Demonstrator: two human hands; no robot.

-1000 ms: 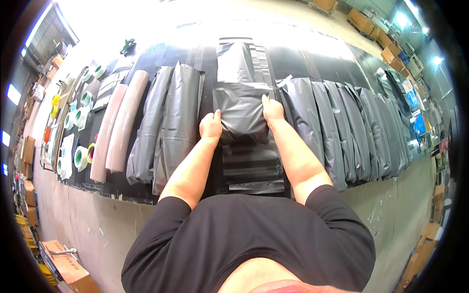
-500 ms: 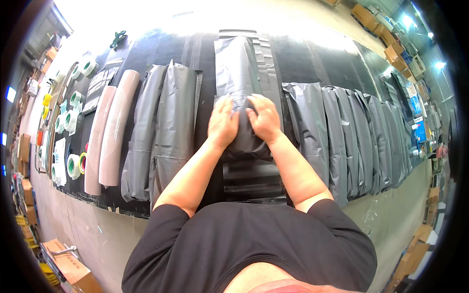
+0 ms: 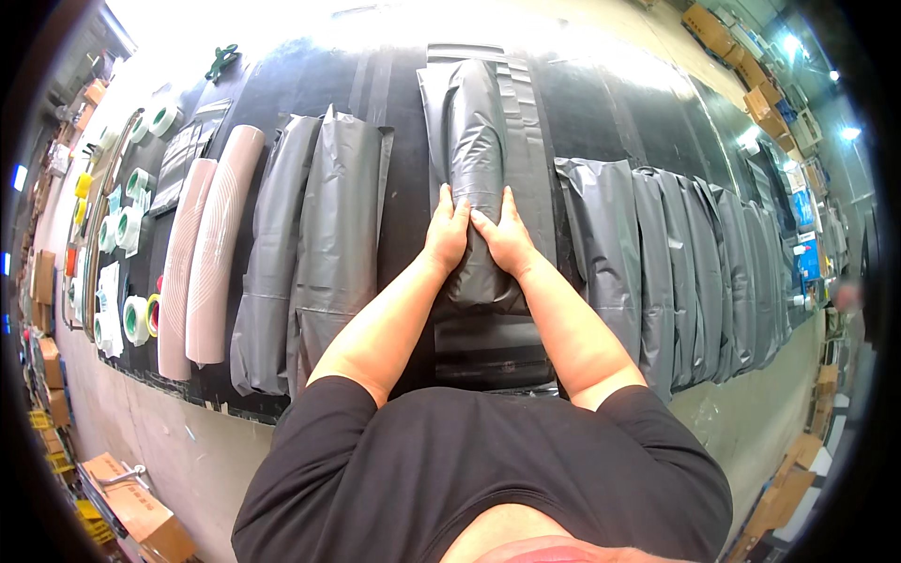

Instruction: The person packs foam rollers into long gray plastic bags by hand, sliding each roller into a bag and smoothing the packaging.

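The fingers of the left hand (image 3: 448,242) and right hand (image 3: 508,247) grasp both sides of a grey plastic-wrapped bundle (image 3: 477,122) on a black table (image 3: 591,122). Well left of the fingers, nearer the body, a carton (image 3: 136,502) bears small dark print, unreadable.

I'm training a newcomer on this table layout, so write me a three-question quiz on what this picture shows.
1. True or false: the left hand and the right hand are both on the grey wrapped bundle in the middle.
2. How many pale pink rolls lie on the black table?
3. Which lie furthest to the person's left?
A. the tape rolls
B. the pink rolls
C. the row of grey packages right of the hands

Key: 1. True. 2. Two. 3. A.
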